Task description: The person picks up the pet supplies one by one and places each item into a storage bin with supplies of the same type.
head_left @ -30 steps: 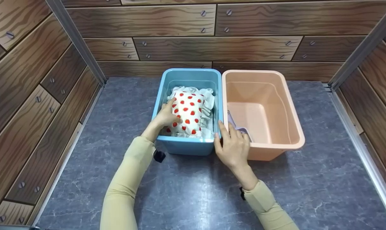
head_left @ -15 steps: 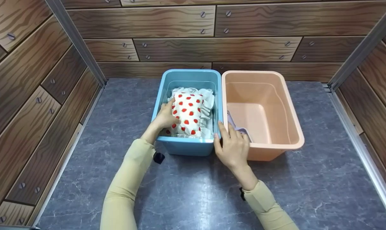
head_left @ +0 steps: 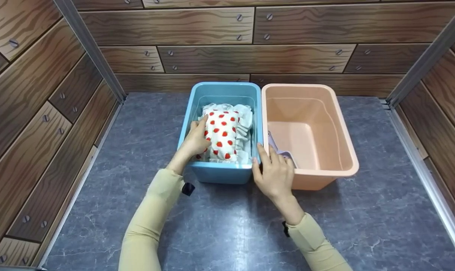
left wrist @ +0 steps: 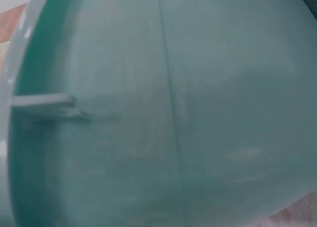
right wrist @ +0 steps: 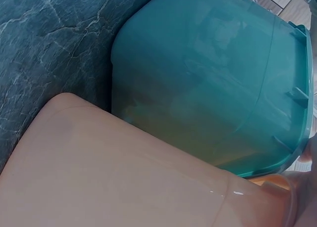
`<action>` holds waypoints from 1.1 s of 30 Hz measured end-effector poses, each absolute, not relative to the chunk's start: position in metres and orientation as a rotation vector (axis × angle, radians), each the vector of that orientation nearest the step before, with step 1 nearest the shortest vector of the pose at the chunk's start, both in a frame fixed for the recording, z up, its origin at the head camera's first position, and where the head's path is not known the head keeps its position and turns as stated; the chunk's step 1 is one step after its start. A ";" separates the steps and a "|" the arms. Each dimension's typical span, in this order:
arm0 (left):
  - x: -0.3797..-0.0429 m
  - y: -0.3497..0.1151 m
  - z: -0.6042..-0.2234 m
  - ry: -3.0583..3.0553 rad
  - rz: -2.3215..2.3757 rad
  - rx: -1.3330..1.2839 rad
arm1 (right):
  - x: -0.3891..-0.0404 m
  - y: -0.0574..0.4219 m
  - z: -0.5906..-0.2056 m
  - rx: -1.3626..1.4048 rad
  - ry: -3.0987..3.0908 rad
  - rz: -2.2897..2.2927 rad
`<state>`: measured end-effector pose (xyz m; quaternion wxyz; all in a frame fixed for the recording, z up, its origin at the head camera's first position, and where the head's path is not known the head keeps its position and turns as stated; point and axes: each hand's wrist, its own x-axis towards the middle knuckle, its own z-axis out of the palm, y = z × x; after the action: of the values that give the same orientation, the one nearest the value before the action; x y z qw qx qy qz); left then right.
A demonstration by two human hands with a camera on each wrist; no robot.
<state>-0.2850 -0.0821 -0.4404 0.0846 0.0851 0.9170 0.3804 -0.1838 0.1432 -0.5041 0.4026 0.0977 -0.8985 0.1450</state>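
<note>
A folded white cloth with a red strawberry print (head_left: 223,131) lies in the blue bin (head_left: 225,175), over white ruffled fabric (head_left: 245,116). My left hand (head_left: 196,141) reaches over the bin's left rim and touches the cloth's left side with forefinger and thumb extended; its other fingers are partly hidden. Only the bin's outer wall (left wrist: 138,113) fills the left wrist view. My right hand (head_left: 274,175) rests where the blue and peach rims meet, thumb at the blue rim and fingers lying over the peach one.
The peach bin (head_left: 325,172) stands against the blue bin's right side. A light purple item (head_left: 286,153) lies inside it, partly behind my right hand. Wood-patterned panels (head_left: 204,58) enclose the dark marbled surface (head_left: 227,233) at the back and sides.
My left hand has shifted slightly along the cloth's left side, its forefinger now straighter. The strawberry-print cloth has barely moved; my right hand stays in place.
</note>
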 end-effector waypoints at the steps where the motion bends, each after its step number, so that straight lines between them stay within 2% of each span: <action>1: -0.284 -0.082 -0.439 2.740 1.132 0.262 | -0.183 0.143 -0.503 0.248 -2.277 0.369; 16: -0.255 -0.070 -0.426 2.879 0.870 0.389 | -0.179 0.146 -0.494 0.233 -2.413 0.432; 23: -0.235 -0.062 -0.428 2.987 0.822 0.534 | -0.177 0.147 -0.488 0.222 -2.463 0.499; 33: -0.211 -0.044 -0.435 3.102 0.796 0.706 | -0.179 0.156 -0.479 0.378 -2.374 0.711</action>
<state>-0.2113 -0.0436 -0.4349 -0.0690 0.2149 0.9436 0.2421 -0.1787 0.1562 -0.4789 0.3122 0.1434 -0.8997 0.2694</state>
